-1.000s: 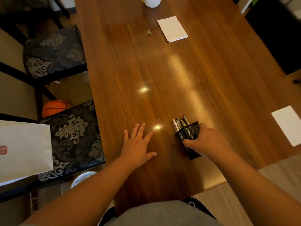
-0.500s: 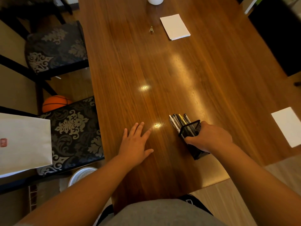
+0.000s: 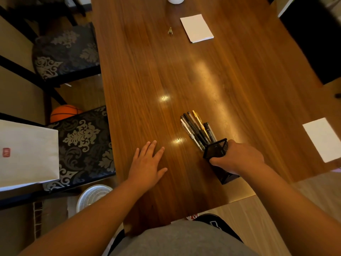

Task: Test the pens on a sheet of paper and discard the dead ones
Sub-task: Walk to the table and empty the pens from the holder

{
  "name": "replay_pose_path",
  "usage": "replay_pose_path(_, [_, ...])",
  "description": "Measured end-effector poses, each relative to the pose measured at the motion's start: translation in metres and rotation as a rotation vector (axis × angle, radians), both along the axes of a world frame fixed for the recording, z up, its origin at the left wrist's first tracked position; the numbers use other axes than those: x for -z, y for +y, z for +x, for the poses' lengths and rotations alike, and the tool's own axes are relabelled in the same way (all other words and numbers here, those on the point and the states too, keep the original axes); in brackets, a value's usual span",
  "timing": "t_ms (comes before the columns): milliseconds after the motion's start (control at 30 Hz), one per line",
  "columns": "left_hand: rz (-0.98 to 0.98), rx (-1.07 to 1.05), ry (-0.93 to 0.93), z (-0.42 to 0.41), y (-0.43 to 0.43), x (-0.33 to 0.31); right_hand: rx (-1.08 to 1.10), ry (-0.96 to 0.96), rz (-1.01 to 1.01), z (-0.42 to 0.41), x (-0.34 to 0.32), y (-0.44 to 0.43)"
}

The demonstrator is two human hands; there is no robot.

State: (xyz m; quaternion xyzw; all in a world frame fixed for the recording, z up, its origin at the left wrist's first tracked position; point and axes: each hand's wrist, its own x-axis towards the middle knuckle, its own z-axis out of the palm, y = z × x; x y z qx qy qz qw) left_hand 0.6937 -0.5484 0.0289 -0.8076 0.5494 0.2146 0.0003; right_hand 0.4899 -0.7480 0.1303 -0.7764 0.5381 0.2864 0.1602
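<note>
The right hand [image 3: 238,157] kept its grip curled round the black mesh holder [image 3: 215,151], tipped low. The pens [image 3: 195,129] had slid farther out of it onto the tabletop [image 3: 184,71] than a second before. The left hand [image 3: 147,165] lay flat, fingers spread, holding nothing. Testing looked not yet begun (the nearest sheet of paper [image 3: 323,141] lay well apart, to the right).

red stamp [image 3: 6,152] on white bag [image 3: 29,163], illegible
</note>
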Motion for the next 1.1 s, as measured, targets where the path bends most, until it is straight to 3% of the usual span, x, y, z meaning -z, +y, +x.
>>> replay_pose_path(433, [-0.026, -0.08, -0.008, -0.018, 0.048, 0.003, -0.055, 0.01, 0.015, -0.039, -0.007, 0.026])
replay_pose_path(533, [-0.031, -0.146, 0.008, -0.022, 0.064, -0.001, -0.102, -0.151, 0.065, -0.036, -0.003, 0.039])
replay_pose_path(633, [-0.048, -0.198, 0.05, -0.023, 0.083, -0.006, -0.172, -0.43, 0.162, -0.017, 0.005, 0.056])
replay_pose_path(800, [-0.098, -0.182, 0.097, -0.021, 0.109, -0.01, -0.109, -0.804, 0.413, 0.029, 0.03, 0.082])
replay_pose_path(1100, [-0.128, -0.154, 0.059, -0.021, 0.121, -0.014, -0.125, -0.947, 0.461, 0.066, 0.068, 0.1])
